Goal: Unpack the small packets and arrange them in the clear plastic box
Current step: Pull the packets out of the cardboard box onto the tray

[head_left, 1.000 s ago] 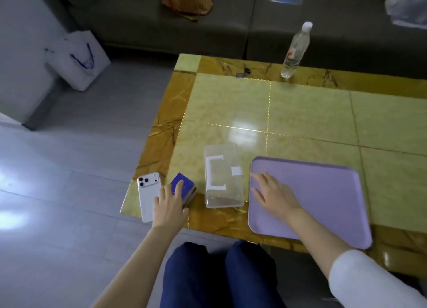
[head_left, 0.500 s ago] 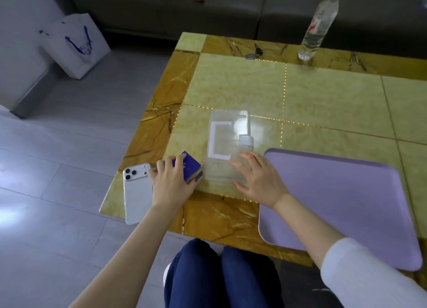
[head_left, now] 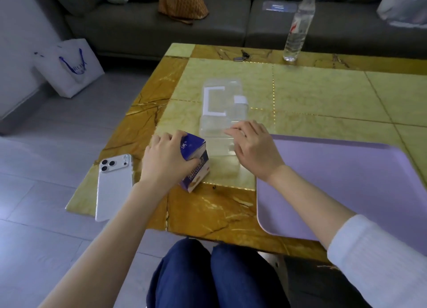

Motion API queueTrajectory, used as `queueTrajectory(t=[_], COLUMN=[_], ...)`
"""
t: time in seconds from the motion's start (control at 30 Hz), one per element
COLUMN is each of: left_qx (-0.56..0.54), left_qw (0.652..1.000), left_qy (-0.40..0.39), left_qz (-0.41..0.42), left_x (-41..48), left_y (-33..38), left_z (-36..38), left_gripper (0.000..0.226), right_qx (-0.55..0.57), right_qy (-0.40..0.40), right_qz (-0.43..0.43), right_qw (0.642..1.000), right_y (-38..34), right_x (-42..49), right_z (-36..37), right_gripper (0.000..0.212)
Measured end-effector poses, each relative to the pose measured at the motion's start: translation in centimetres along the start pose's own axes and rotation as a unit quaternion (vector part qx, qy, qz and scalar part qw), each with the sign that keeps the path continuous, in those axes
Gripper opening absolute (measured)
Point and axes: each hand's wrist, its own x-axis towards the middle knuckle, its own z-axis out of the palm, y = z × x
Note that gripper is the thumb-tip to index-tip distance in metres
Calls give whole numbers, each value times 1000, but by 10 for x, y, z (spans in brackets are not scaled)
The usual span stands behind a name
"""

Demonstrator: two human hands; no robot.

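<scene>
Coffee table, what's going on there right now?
A seated person seems to be just starting. The left hand holds a blue carton, tilted on the table beside a white phone. The right hand rests its fingertips on the clear box, whose lid looks closed. A purple tray lies to the right. No packets are out yet.

carton (head_left: 195, 162) tipped up, right hand (head_left: 254, 148) moved onto clear box (head_left: 219, 104)
</scene>
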Motion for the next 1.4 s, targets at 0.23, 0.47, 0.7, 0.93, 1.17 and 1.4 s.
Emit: queueTrajectory(t=[0.23,0.47,0.7,0.93,1.17,1.4], left_qx=[-155,-262,-128,-128,-68,-54], left_qw=[980,950,972,972,967,976], left_qy=[-103,-127,-18,-26,116,116], left_qz=[65,113,195,196,215,176], left_x=[-75,-120,-154,-181,-188,-170], left_y=[28,54,76,73,73,74], left_z=[-21,-43,-44,-36,-19,-6], left_gripper=[58,40,54,52,30,22], right_qx=[270,427,425,412,403,382], right_qy=[-275,-327,-290,-302,-288,-279], right_qz=[132,244,290,285,298,315], right_qw=[913,807,807,811,816,823], right_y=[-61,-86,-83,-88,-88,-82], right_x=[-35,-68,-99,-113,-111,-108], right_z=[-63,-115,-142,-148,-139,-126], right_gripper=[63,79,64,65,64,65])
